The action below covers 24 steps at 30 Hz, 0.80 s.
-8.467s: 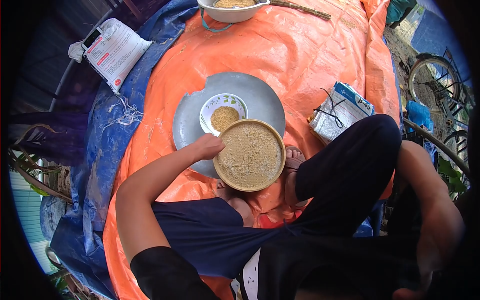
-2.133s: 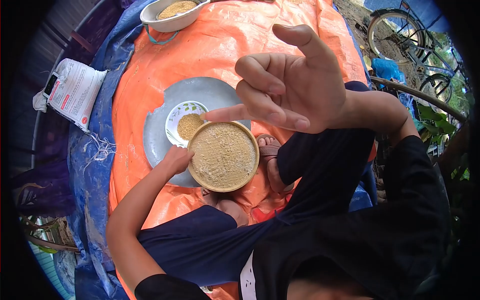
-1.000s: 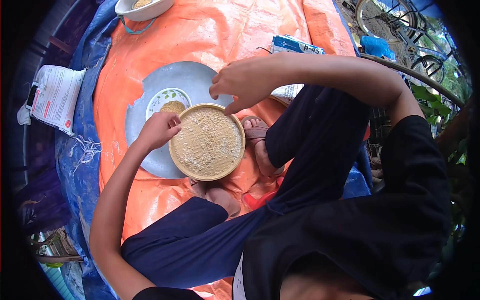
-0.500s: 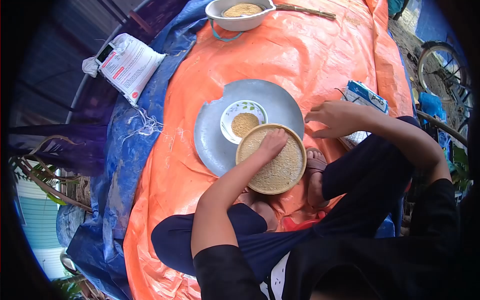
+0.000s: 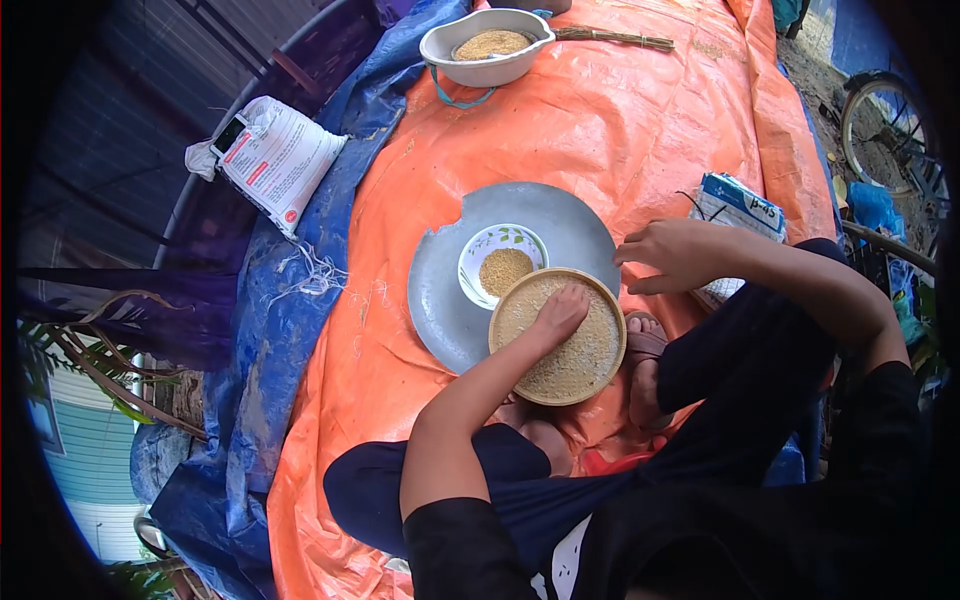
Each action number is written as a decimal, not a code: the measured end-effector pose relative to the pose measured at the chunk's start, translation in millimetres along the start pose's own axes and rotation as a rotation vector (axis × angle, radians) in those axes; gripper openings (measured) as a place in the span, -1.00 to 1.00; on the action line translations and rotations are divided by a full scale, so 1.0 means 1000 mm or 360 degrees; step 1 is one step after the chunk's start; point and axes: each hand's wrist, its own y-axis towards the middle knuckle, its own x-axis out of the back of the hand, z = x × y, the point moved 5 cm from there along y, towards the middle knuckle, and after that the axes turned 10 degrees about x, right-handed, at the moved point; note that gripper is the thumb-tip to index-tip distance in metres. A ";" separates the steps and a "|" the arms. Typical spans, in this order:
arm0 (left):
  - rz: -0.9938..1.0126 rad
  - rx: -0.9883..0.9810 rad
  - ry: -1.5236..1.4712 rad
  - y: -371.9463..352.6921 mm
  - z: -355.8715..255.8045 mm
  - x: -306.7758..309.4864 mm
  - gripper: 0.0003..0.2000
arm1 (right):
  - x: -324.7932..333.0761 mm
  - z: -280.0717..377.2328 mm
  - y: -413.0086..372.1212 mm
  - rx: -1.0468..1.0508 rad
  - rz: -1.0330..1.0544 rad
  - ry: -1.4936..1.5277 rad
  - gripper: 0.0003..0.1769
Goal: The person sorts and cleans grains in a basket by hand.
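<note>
My left hand [image 5: 563, 314] rests in a round woven tray [image 5: 600, 372], its fingers drawn together and touching the pale grain [image 5: 560, 365] spread there. What lies between its fingertips is hidden. Under the tray's left edge, a white bowl [image 5: 476, 255] with green leaf patterns holds golden grain [image 5: 505, 270]. Bowl and tray overlap a large grey metal disc [image 5: 440, 310] with a broken edge. Right of the tray, my right hand [image 5: 672, 254] hangs with fingers apart, holding nothing.
Orange tarpaulin [image 5: 590, 120] covers the ground, with blue tarpaulin [image 5: 265, 350] along the left. A grey basin [image 5: 490, 68] of grain and a bundle of sticks [image 5: 615, 38] lie at the back. Also around are a white sack [image 5: 285, 165], a blue-white package [image 5: 740, 205] and a bicycle wheel [image 5: 885, 130].
The whole scene has shifted slightly down and right as the camera tilted. My left hand's fingers look more drawn in over the grain; my right hand stays beside the tray.
</note>
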 end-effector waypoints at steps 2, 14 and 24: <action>0.0121 0.0025 -0.0050 -0.004 -0.001 -0.003 -0.87 | 0.001 -0.002 0.004 -0.0005 0.0125 0.0056 -0.52; 0.0370 0.0064 -0.0296 -0.018 0.005 0.032 -0.84 | -0.032 -0.013 0.064 0.0115 0.0301 0.0613 -0.50; 0.0466 -0.0134 -0.0511 -0.004 0.010 0.147 -0.89 | -0.128 -0.070 -0.007 -0.1007 0.0313 0.2084 -0.19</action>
